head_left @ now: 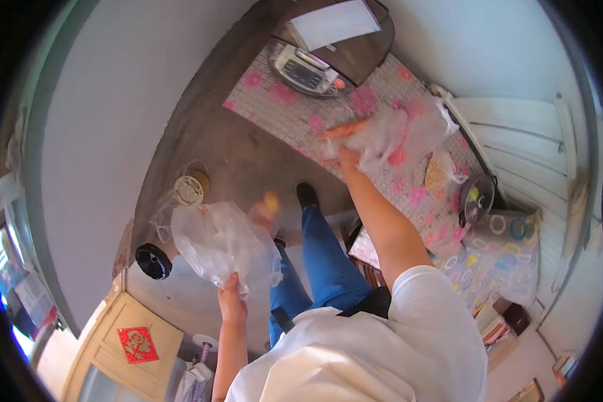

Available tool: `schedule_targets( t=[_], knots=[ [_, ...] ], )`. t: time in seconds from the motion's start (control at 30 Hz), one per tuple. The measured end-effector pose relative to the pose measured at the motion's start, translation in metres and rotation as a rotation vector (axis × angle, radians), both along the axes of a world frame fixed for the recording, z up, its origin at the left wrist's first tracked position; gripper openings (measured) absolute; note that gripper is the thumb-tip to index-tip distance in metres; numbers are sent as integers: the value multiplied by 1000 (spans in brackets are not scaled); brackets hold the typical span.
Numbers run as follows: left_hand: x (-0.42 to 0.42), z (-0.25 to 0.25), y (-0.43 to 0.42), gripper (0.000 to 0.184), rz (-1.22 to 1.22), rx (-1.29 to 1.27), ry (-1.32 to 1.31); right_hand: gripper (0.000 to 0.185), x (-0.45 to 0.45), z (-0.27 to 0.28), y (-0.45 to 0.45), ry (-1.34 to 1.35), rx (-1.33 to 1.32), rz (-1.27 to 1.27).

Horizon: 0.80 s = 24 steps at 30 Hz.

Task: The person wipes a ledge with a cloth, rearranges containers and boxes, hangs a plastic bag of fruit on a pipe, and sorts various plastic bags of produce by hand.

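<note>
My left hand (230, 305) grips the edge of a large clear plastic bag (214, 241) that hangs puffed out above the floor. Just beyond the bag's right side is a small yellow-orange roundish thing (271, 202), blurred by motion. On the flower-patterned table, my right hand (348, 161) is closed at the near edge of another thin plastic bag (382, 139); part of the fingers is hidden. Long orange things (345, 129), which look like carrots, lie by this bag.
A grey-white appliance with a button panel (305, 72) stands on the patterned tablecloth (409, 194). Farther right are a knotted bag of yellowish food (437, 171) and a glass lid (477, 199). A round tub (189, 190) and a black bin (153, 261) stand on the floor.
</note>
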<state>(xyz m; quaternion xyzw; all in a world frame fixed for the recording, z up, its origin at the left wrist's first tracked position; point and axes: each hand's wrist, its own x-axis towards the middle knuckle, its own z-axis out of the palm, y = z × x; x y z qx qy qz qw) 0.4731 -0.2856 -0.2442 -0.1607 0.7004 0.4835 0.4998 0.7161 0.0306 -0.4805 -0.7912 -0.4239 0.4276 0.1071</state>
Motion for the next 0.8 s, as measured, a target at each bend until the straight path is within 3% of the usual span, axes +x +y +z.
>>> schedule_targets(
  t=[0.13,0.27,0.4,0.5,0.57,0.7,0.8],
  knots=[
    [-4,-3,-12,36,-21,-53,17,27,-4,-23,32,189,-108,-202],
    [-10,-26,-44,38,-12,-21,57,27,-26,-37,67,594,-150,-361],
    [-19,-22,-75,43,-82,-62,46,27,-46,-1,5,1099,-153,-383],
    [-27,-11,-93,46,-61,-72,53,30,-52,39,-87,1317,-284,-248],
    [-39,-5,-105,50,-109,-127,58,37,-79,111,-147,1310,-420,-171],
    [-57,7,-148,59,-177,-68,41,44,-131,179,-241,1365,-756,156],
    [-65,59,-159,61,-95,34,-10,40,-166,210,-302,1383,-993,310]
  ],
)
